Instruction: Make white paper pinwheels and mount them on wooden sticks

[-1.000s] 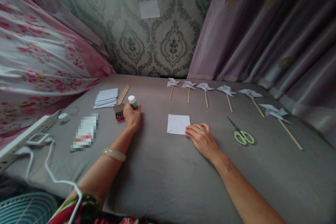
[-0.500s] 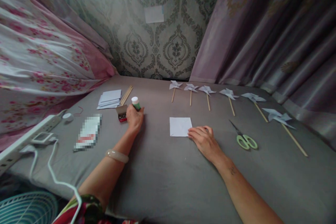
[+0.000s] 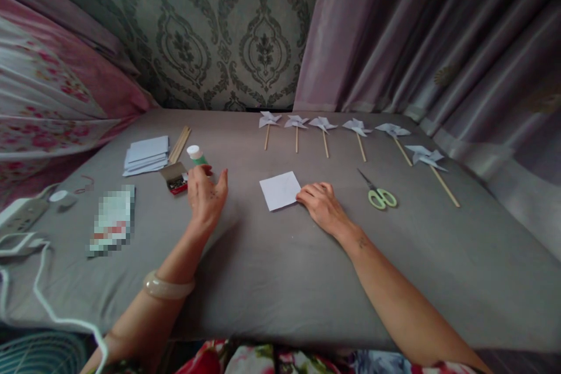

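Observation:
My left hand (image 3: 204, 197) is open, thumb spread from the fingers, just in front of a green glue stick with a white cap (image 3: 197, 155). The glue stick stands upright on the cloth. Close on the left of that hand is a small open box (image 3: 176, 182) of tiny metal pieces. My right hand (image 3: 323, 205) has its fingers closed on the right corner of a square white paper (image 3: 279, 190), which lies slightly turned on the grey cloth. Green-handled scissors (image 3: 379, 195) lie to the right of this hand, partly spread.
Several paper pinwheels (image 3: 324, 125) on sticks lie in a row at the back right. A stack of white paper (image 3: 146, 155) and wooden sticks (image 3: 179, 145) sit at the back left. A blurred packet (image 3: 113, 219), white cable (image 3: 52, 310) and power strip (image 3: 21, 216) are on the left.
My left hand has let go of the glue stick and drawn its fingers back. The paper under my right hand has turned slightly. The view has tilted down and shifted to the right.

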Motion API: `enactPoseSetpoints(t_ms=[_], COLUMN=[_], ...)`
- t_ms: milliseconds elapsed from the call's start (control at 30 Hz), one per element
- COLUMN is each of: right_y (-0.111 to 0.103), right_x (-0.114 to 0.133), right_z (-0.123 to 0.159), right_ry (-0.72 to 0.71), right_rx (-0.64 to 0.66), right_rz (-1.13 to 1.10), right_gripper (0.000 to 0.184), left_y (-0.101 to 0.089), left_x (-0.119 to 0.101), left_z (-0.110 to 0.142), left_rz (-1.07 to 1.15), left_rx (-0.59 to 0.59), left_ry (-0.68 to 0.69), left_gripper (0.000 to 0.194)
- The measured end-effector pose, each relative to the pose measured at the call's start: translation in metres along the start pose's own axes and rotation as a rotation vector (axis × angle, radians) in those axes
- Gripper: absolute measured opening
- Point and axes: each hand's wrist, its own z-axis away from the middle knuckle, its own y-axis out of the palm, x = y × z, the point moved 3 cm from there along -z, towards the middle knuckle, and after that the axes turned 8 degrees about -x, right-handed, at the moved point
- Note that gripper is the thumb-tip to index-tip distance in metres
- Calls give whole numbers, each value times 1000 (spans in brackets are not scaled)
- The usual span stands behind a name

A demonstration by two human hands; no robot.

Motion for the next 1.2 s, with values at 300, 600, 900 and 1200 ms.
enactPoseSetpoints(t_ms=[300,600,900,1200], right_y=[4,2,-8,-5], right_x=[-3,-8,0,31], right_z=[0,1,1,-8], right_ry=[-5,55,93,134], right_rx=[7,-14,-17,-16], right_rz=[-17,-68,-65,-119], right_gripper=[18,17,18,9], left_y=[11,22,23,24], left_x=[-27,-71,-73,-80], left_z=[24,68,75,76], left_rz=[179,144,39,-31], left_rx=[507,778,745,731], left_ry=[302,681,752,897], left_gripper=[15,17,20,20])
